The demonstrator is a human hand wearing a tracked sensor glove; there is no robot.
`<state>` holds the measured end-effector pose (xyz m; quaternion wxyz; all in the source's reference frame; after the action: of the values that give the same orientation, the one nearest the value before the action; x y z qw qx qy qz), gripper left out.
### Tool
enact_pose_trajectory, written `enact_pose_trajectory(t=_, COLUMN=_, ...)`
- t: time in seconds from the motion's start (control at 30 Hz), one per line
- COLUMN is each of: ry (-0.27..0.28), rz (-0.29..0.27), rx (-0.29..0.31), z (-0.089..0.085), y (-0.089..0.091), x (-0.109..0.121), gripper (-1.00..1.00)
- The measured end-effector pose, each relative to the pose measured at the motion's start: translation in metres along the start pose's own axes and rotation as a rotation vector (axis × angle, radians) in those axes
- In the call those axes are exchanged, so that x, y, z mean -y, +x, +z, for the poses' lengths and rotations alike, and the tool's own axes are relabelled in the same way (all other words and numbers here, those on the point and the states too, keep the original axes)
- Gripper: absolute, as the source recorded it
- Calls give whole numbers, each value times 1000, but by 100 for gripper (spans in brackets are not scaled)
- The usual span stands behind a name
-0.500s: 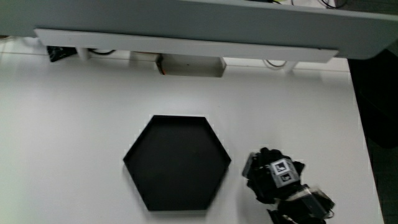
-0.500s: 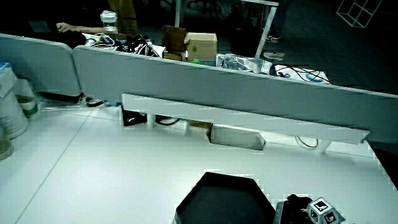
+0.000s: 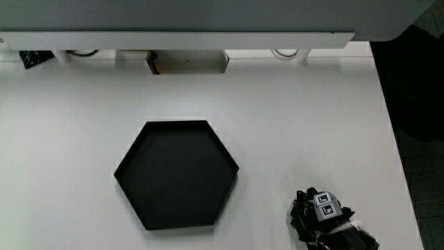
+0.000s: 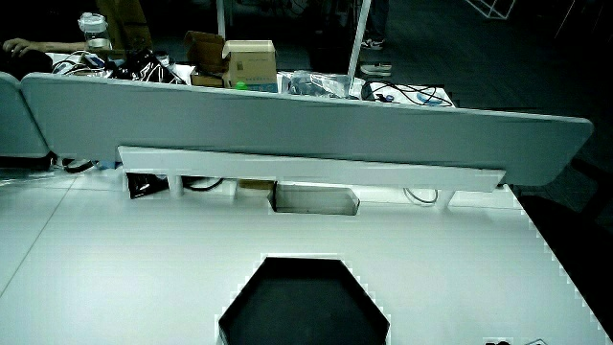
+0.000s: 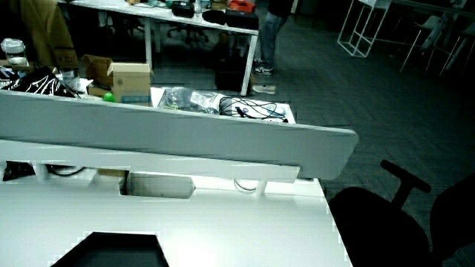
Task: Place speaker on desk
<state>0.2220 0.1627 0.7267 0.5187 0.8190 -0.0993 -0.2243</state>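
Black hex tray on table, nothing in it, hand beside tray at table's near edge, nearer person than 0.5 s ago, grip unclear, speaker possibly hidden under glove.

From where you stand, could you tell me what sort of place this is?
Probably an open office: a white desk with a low grey partition, cables and a cardboard box past it, and an office chair.
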Motion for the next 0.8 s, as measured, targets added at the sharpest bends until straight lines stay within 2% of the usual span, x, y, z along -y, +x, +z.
enact_pose_trajectory(t=0.03, ry=-17, rz=13, rx=1, z=0, y=0, x=0, gripper=0)
enact_pose_trajectory(t=0.07, ry=-26, rz=-5, rx=16, z=-2, y=0, x=-1, gripper=0)
enact_pose_trajectory(t=0.13, ry=13, rz=-13, rx=14, z=5, y=2, x=4, gripper=0)
enact_pose_trajectory(t=0.17, ry=-22, rz=-7, rx=23, z=3, y=2, x=1, gripper=0)
enact_pose_trajectory(t=0.2, ry=-11, rz=-12, rx=37, z=6, y=1, x=4, gripper=0)
enact_pose_trajectory(t=0.23, ry=-52, rz=-4, rx=47, z=-1, y=-1, x=-4, gripper=0)
enact_pose_trajectory(t=0.3, ry=-38, rz=-12, rx=42, z=0, y=-3, x=-1, gripper=0)
enact_pose_trajectory(t=0.33, ry=-52, rz=-19, rx=52, z=0, y=-4, x=0, gripper=-6)
enact_pose_trajectory(t=0.4, ry=-45, rz=7, rx=36, z=0, y=-6, x=-1, gripper=-18)
enact_pose_trajectory(t=0.47, ry=-88, rz=5, rx=38, z=0, y=-8, x=-3, gripper=-29)
enact_pose_trajectory(t=0.5, ry=-89, rz=7, rx=35, z=1, y=-8, x=-3, gripper=-35)
enact_pose_trajectory(t=0.53, ry=-66, rz=7, rx=32, z=3, y=-8, x=-1, gripper=-41)
enact_pose_trajectory(t=0.57, ry=-91, rz=-12, rx=33, z=0, y=-7, x=-4, gripper=-47)
enact_pose_trajectory(t=0.6, ry=-82, rz=14, rx=12, z=2, y=-6, x=-1, gripper=-53)
enact_pose_trajectory(t=0.63, ry=-81, rz=-2, rx=2, z=-1, y=-4, x=-3, gripper=-59)
enact_pose_trajectory(t=0.7, ry=-98, rz=22, rx=-17, z=-3, y=-4, x=-3, gripper=-71)
enact_pose_trajectory(t=0.8, ry=-57, rz=22, rx=-53, z=-1, y=3, x=-1, gripper=-88)
